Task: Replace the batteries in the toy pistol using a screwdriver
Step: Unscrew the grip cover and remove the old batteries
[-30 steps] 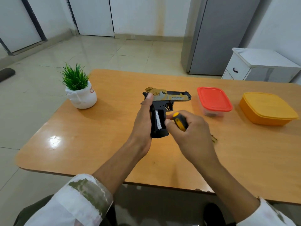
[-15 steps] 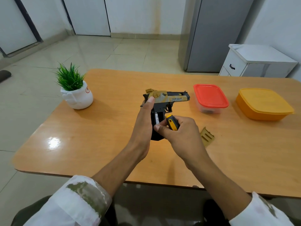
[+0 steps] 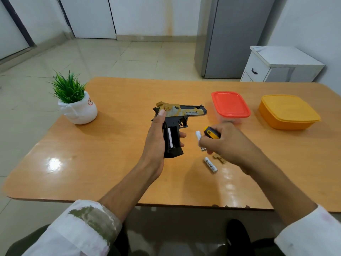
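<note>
Left fingers [image 3: 182, 135] wrap the pistol [image 3: 184, 112] grip, compartment facing up for access; right fingers [image 3: 207, 145] pinch a battery [image 3: 198, 137] and hold the screwdriver [image 3: 212, 133], likely so the tool is at hand.

Right of the toy pistol [image 3: 181, 115], the right hand [image 3: 227, 145] is hiding the shaft of the screwdriver [image 3: 212, 133] and part of the tan cover [image 3: 220, 159]; the battery [image 3: 199, 139] it is pinching is showing only as a blur. The left hand [image 3: 156, 143] is covering the back of the toy pistol's grip.
</note>
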